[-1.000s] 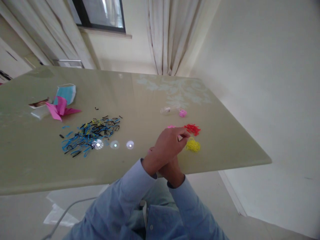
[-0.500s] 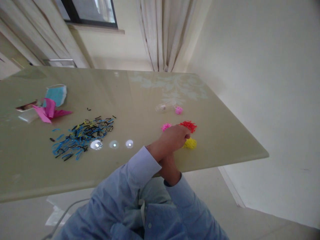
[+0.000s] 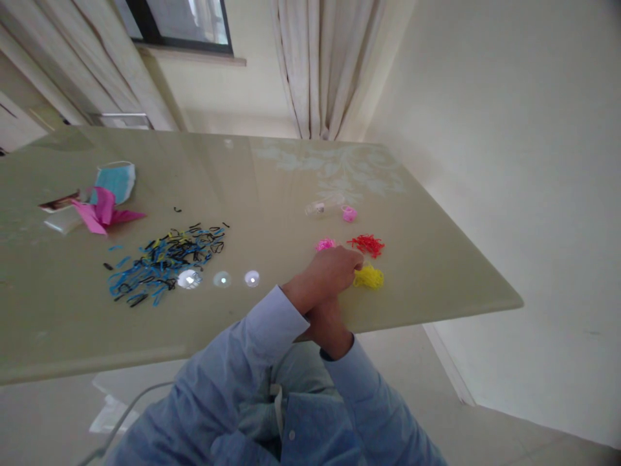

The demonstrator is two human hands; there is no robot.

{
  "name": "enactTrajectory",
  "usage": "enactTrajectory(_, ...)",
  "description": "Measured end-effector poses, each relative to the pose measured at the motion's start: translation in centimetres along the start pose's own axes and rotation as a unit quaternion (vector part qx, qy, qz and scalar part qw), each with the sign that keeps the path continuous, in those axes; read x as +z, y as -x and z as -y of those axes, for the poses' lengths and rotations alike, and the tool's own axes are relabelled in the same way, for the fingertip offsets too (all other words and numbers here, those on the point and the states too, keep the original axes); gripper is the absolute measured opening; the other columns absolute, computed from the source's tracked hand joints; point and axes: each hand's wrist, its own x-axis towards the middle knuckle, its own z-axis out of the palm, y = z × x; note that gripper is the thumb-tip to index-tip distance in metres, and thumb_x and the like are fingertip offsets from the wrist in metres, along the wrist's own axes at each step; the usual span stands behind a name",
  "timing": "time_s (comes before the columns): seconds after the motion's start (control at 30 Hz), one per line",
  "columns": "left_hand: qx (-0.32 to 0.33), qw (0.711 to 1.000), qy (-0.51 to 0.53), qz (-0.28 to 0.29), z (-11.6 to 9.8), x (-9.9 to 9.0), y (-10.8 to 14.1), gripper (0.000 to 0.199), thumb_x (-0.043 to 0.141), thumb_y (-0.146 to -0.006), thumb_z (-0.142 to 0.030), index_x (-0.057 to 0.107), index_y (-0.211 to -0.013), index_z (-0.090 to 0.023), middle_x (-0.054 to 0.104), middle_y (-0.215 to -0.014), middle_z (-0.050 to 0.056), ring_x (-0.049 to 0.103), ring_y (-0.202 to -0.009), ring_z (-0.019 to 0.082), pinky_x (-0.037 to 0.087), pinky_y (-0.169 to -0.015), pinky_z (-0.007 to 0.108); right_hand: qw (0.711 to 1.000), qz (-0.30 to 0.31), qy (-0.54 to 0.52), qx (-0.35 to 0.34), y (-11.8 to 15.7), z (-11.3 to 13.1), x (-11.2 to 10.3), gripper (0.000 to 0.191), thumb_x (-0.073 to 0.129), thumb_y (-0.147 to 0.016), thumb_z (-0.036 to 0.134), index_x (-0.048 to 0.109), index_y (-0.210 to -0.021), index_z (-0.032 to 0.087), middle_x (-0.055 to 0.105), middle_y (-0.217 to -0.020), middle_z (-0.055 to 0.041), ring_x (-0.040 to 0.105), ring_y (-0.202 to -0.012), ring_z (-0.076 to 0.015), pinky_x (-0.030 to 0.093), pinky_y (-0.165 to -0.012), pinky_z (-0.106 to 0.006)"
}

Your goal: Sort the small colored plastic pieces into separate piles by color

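My left hand (image 3: 334,266) reaches across over my right hand, its fingers curled together beside a pile of yellow rubber bands (image 3: 369,277). Whatever those fingers may hold is too small to make out. Underneath, at the table's front edge, my right hand (image 3: 328,323) shows only its back and wrist; its fingers are hidden. A heap of red rubber bands (image 3: 367,245) lies just beyond the yellow ones. Pink rubber bands (image 3: 325,244) show behind my left hand, partly covered by it.
A mixed spread of blue, black and yellow bands (image 3: 167,262) lies on the left of the table (image 3: 272,194). Behind it are a pink folded piece (image 3: 104,212) and a blue face mask (image 3: 115,182). A clear container (image 3: 320,207) and a small pink item (image 3: 348,213) stand farther back.
My left hand has drawn back slightly to the left, away from the red heap, and more of the yellow pile shows. The view has shifted a little.
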Motion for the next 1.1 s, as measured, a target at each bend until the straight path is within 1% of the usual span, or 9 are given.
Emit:
enactTrajectory(0.17, 0.007, 0.998, 0.012, -0.053, 1.2, -0.9, 1.9, 0.015, 0.061, -0.079, -0.012, 0.069, -0.071, -0.022, 0.068, -0.077, 0.007, 0.061, -0.076, 0.023, 0.045, -0.079, 0.034, 0.998, 0.014, 0.065, -0.006, -0.8, 1.3, -0.3, 0.039, 0.061, -0.088, 0.033, 0.069, -0.124, 0.021, 0.074, -0.112, -0.0144, 0.066, -0.106, -0.0346, 0.052, -0.089, -0.045)
enactTrajectory(0.3, 0.011, 0.983, 0.079, -0.166, 3.2, -2.2, 5.1, 0.011, 0.064, -0.083, -0.019, 0.074, -0.082, -0.024, 0.072, -0.087, 0.005, 0.058, -0.072, 0.019, 0.042, -0.078, 0.030, 0.997, 0.055, 0.041, 0.019, -1.1, 2.1, -1.7, 0.025, 0.060, -0.088, 0.034, 0.077, -0.095, 0.017, 0.078, -0.085, -0.0120, 0.071, -0.074, -0.0250, 0.047, -0.064, -0.030)
enactTrajectory(0.37, -0.023, 0.964, 0.139, -0.227, 4.5, -3.0, 7.2, 0.012, 0.066, -0.080, -0.017, 0.075, -0.083, -0.024, 0.071, -0.083, 0.003, 0.054, -0.063, 0.016, 0.040, -0.072, 0.028, 0.998, 0.057, 0.005, 0.023, -1.1, 2.3, -2.5, 0.026, 0.055, -0.092, 0.032, 0.076, -0.086, 0.019, 0.076, -0.074, -0.0068, 0.069, -0.066, -0.0191, 0.043, -0.060, -0.026)
enactTrajectory(0.43, -0.079, 0.936, 0.197, -0.281, 5.8, -3.7, 9.6, 0.009, 0.071, -0.075, -0.017, 0.076, -0.078, -0.023, 0.070, -0.076, 0.002, 0.050, -0.057, 0.014, 0.039, -0.064, 0.026, 0.998, 0.045, -0.035, 0.018, -1.1, 2.5, -3.0, 0.026, 0.052, -0.095, 0.032, 0.076, -0.089, 0.021, 0.077, -0.077, -0.0035, 0.069, -0.068, -0.0157, 0.042, -0.062, -0.024)
enactTrajectory(0.5, -0.119, 0.920, 0.204, -0.313, 7.0, -4.3, 12.0, 0.008, 0.075, -0.072, -0.018, 0.077, -0.078, -0.023, 0.068, -0.070, 0.001, 0.048, -0.056, 0.014, 0.037, -0.061, 0.025, 0.997, 0.038, -0.064, 0.015, -1.0, 2.7, -3.4, 0.026, 0.052, -0.096, 0.033, 0.076, -0.093, 0.023, 0.077, -0.080, -0.0017, 0.069, -0.070, -0.0140, 0.042, -0.065, -0.023)
enactTrajectory(0.63, -0.154, 0.905, 0.202, -0.341, 9.0, -5.0, 16.6, 0.007, 0.077, -0.070, -0.023, 0.078, -0.076, -0.023, 0.067, -0.065, 0.000, 0.048, -0.053, 0.013, 0.035, -0.055, 0.024, 0.996, 0.044, -0.068, 0.028, -1.2, 2.8, -3.7, 0.026, 0.053, -0.096, 0.035, 0.076, -0.092, 0.023, 0.076, -0.077, -0.0014, 0.067, -0.065, -0.0138, 0.042, -0.063, -0.023)
enactTrajectory(0.77, -0.163, 0.895, 0.236, -0.343, 10.7, -5.0, 19.6, 0.006, 0.079, -0.070, -0.027, 0.078, -0.074, -0.022, 0.066, -0.064, 0.001, 0.051, -0.055, 0.013, 0.037, -0.056, 0.024, 0.991, 0.092, -0.089, 0.027, -2.4, 2.8, -4.2, 0.025, 0.055, -0.094, 0.035, 0.077, -0.090, 0.022, 0.074, -0.072, -0.0007, 0.064, -0.061, -0.0137, 0.042, -0.060, -0.023)
enactTrajectory(0.97, -0.164, 0.893, 0.256, -0.330, 11.6, -5.0, 20.1, 0.015, 0.073, -0.079, -0.034, 0.077, -0.080, -0.020, 0.071, -0.074, 0.004, 0.058, -0.065, 0.015, 0.042, -0.061, 0.024, 0.983, 0.119, -0.138, -0.006, -6.7, 5.3, -4.9, 0.027, 0.057, -0.092, 0.036, 0.076, -0.094, 0.018, 0.063, -0.060, 0.0026, 0.053, -0.053, -0.0107, 0.037, -0.054, -0.021)
enactTrajectory(1.1, -0.154, 0.886, 0.271, -0.342, 11.6, -4.9, 20.0, 0.016, 0.071, -0.081, -0.034, 0.077, -0.080, -0.019, 0.070, -0.073, 0.004, 0.057, -0.065, 0.015, 0.041, -0.060, 0.023, 0.976, 0.150, -0.142, -0.072, -11.2, 8.1, -3.2, 0.027, 0.059, -0.092, 0.034, 0.075, -0.104, 0.018, 0.058, -0.058, 0.0057, 0.048, -0.052, -0.0087, 0.036, -0.056, -0.020)
